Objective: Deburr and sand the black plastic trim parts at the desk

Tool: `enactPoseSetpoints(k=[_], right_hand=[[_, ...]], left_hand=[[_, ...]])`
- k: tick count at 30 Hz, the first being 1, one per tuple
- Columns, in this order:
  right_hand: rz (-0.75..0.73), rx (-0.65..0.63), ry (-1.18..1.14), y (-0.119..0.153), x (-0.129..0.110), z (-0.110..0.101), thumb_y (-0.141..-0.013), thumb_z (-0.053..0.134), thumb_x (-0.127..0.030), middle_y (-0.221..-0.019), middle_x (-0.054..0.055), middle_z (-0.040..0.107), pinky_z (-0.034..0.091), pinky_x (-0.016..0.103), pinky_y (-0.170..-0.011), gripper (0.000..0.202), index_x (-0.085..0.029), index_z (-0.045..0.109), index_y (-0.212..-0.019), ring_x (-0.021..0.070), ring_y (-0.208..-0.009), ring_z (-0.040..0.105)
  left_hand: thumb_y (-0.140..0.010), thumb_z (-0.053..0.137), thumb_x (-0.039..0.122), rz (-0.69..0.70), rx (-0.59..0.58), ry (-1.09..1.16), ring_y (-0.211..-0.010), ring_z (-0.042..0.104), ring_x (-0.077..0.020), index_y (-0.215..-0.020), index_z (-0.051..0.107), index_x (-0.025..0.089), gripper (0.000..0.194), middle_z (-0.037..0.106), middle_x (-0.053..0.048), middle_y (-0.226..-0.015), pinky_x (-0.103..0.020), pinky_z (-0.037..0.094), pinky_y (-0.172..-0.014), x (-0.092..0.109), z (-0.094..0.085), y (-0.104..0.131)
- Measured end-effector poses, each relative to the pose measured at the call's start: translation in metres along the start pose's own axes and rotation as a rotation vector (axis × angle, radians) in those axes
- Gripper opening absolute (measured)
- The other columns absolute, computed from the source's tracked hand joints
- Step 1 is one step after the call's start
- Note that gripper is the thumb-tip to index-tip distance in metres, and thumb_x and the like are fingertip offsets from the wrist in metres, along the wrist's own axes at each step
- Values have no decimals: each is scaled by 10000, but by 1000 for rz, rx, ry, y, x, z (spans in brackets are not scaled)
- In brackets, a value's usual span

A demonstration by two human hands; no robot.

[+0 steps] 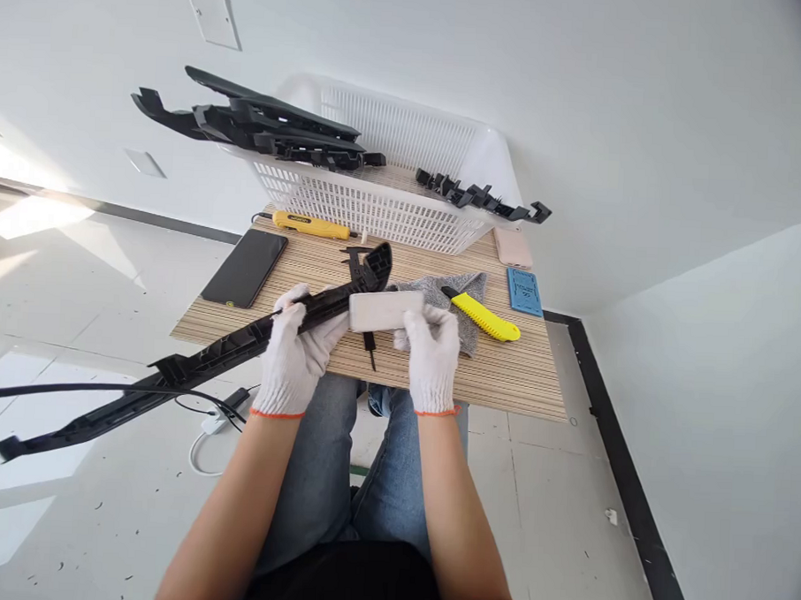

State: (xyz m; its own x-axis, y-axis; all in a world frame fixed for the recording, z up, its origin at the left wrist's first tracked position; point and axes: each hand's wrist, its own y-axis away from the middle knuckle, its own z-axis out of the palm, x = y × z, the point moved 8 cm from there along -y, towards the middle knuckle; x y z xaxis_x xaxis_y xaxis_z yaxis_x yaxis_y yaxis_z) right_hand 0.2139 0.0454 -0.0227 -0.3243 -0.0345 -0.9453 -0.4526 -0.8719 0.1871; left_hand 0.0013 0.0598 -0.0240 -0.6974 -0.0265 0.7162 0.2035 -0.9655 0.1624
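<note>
My left hand [294, 348], in a white knit glove with an orange cuff, is wrapped round a long black plastic trim piece [232, 350]. The strip slants from the table's middle down past its left edge. In my gloved right hand [433, 350] is a flat whitish rectangular block [385, 311], pinched at its right end and held close to the strip's upper part. Whether the two touch, I cannot tell. Beneath them lies a black caliper [370, 341], partly covered. A yellow utility knife [485, 318] rests on a grey cloth [466, 340] beside my right hand.
Behind the hands stands a white plastic basket [371, 201] with black plastic parts [275, 131] jutting over its rim. Around it on the wooden table [517, 376] are a yellow corded tool [311, 225], a smartphone [246, 268], a blue block [524, 291] and a pinkish block [512, 247].
</note>
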Motion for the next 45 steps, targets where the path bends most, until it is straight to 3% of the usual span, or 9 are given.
enactPoseSetpoints(k=[3, 8, 13, 19, 23, 28, 31, 40, 45], right_hand=[[83, -306, 80, 8, 8, 23, -680, 865, -345, -724, -49, 699, 549, 228, -495, 408, -214, 597, -959, 112, -548, 647], [69, -189, -114, -2, 3, 9, -699, 840, -387, -728, -72, 655, 433, 189, -460, 512, -213, 652, -1143, 65, -521, 532], [136, -346, -64, 1, 9, 14, -741, 834, -442, -709, -53, 640, 452, 198, -484, 435, -198, 723, -1084, 77, -552, 564], [102, -146, -23, 0, 12, 12, -796, 803, -486, -693, -55, 653, 374, 159, -378, 399, -232, 582, -1012, 91, -485, 604], [171, -293, 24, 6, 18, 32, -757, 857, -383, -776, -47, 703, 370, 154, -347, 483, -250, 512, -1068, 102, -473, 630], [110, -140, -15, 0, 14, 22, -779, 836, -365, -763, -43, 702, 451, 162, -392, 438, -220, 545, -1072, 93, -514, 640], [144, -276, -13, 2, 19, 34, -735, 871, -345, -711, -51, 704, 508, 185, -421, 462, -214, 571, -1061, 110, -517, 652], [219, -299, -64, 5, 29, 43, -723, 900, -383, -620, -70, 668, 457, 179, -378, 475, -226, 538, -989, 96, -430, 589], [183, -141, -121, 2, 23, 32, -777, 869, -411, -610, -86, 647, 399, 147, -369, 435, -233, 517, -960, 65, -424, 551]], left_hand=[[-800, 809, 280, 15, 24, 25, -1166, 780, -274, -1002, 710, 252, 226, 832, -40, -1042, -447, 625, -1069, 4, 0, -1], [-799, 821, 289, -46, -41, 91, -1089, 807, -295, -999, 694, 252, 241, 839, -46, -1039, -529, 632, -1040, 2, 7, 2], [-826, 811, 284, -16, 9, 75, -1024, 821, -254, -1015, 672, 263, 236, 830, -25, -1065, -457, 669, -982, 4, 3, 4], [-877, 802, 284, -22, -11, -14, -1094, 800, -239, -1057, 651, 292, 236, 798, -14, -1171, -365, 705, -898, -2, -2, 3], [-869, 820, 291, 19, -29, -59, -1173, 770, -224, -1057, 647, 304, 256, 789, 1, -1175, -239, 700, -790, -6, -12, -4], [-881, 823, 340, 57, -65, -75, -1278, 724, -255, -1111, 629, 304, 303, 790, 12, -1173, -359, 672, -987, -8, -12, -8], [-869, 827, 351, 74, -49, -84, -1282, 725, -276, -1073, 640, 305, 280, 793, 9, -1174, -394, 661, -1022, -8, -9, -7], [-836, 849, 319, 100, 25, -66, -1307, 706, -271, -1048, 665, 304, 281, 787, 14, -1155, -349, 634, -1050, -8, -14, -8], [-852, 839, 338, 91, 27, -88, -1347, 679, -288, -1074, 674, 297, 279, 780, 18, -1180, -361, 624, -1059, -7, -14, -7]])
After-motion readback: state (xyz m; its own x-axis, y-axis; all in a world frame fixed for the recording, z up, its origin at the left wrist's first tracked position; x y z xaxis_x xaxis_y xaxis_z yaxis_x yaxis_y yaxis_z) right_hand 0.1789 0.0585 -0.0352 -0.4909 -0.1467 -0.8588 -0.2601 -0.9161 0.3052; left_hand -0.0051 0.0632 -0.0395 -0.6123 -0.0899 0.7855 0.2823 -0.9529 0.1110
